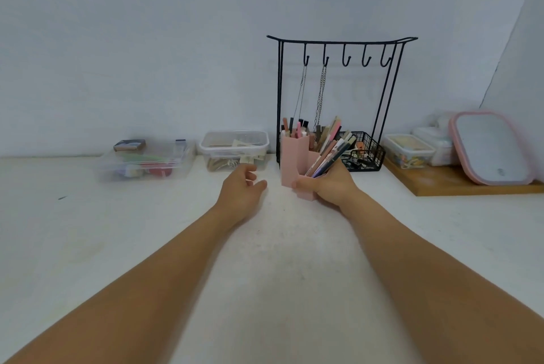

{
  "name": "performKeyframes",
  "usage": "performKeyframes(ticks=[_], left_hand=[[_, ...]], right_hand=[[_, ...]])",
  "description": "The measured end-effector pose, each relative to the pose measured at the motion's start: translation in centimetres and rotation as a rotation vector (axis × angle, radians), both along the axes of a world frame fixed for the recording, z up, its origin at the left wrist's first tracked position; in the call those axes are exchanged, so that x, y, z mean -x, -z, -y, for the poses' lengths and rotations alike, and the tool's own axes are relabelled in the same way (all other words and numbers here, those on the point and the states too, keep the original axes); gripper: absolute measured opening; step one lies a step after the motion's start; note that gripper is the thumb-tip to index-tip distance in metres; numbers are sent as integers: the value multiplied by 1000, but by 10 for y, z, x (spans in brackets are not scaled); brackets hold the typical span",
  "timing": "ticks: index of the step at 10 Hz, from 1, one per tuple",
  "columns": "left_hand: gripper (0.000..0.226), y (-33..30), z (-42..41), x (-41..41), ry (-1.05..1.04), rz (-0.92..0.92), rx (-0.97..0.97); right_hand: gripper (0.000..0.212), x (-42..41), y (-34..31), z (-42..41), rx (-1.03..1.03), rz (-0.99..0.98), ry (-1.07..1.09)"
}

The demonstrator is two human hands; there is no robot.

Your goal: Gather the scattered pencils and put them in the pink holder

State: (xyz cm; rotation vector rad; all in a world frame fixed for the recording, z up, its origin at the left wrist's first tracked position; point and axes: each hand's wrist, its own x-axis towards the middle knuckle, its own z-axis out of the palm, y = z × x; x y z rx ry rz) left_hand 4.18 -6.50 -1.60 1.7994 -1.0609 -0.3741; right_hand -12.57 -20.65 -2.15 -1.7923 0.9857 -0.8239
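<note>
The pink holder (290, 157), a stepped block of square tubes, stands on the white table (147, 231) in front of a black wire rack. A bundle of pencils (331, 154) leans to the right out of its lowest front tube. My right hand (329, 184) is wrapped around that front tube and the pencils' lower ends. More pens and sticks stand in the taller tubes behind. My left hand (243, 187) hovers just left of the holder, fingers loosely curled and apart, holding nothing.
Behind the holder a black wire rack (341, 45) with hooks and hanging chains stands over a wire basket (368, 151). Two clear plastic boxes (147, 160) (234, 148) sit along the wall at left. A wooden board (459, 184) at right carries small containers and a pink-framed mirror (488, 146).
</note>
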Motion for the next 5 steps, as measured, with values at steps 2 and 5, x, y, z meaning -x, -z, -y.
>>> performKeyframes(ticks=[2,5], left_hand=[[18,4,26,-5,-96,-75,192],[16,-8,12,-6,-67,-72,352]], right_hand=[[86,-1,-6,-7,3,59,-40],[147,-5,-36,-28,113,294,281]])
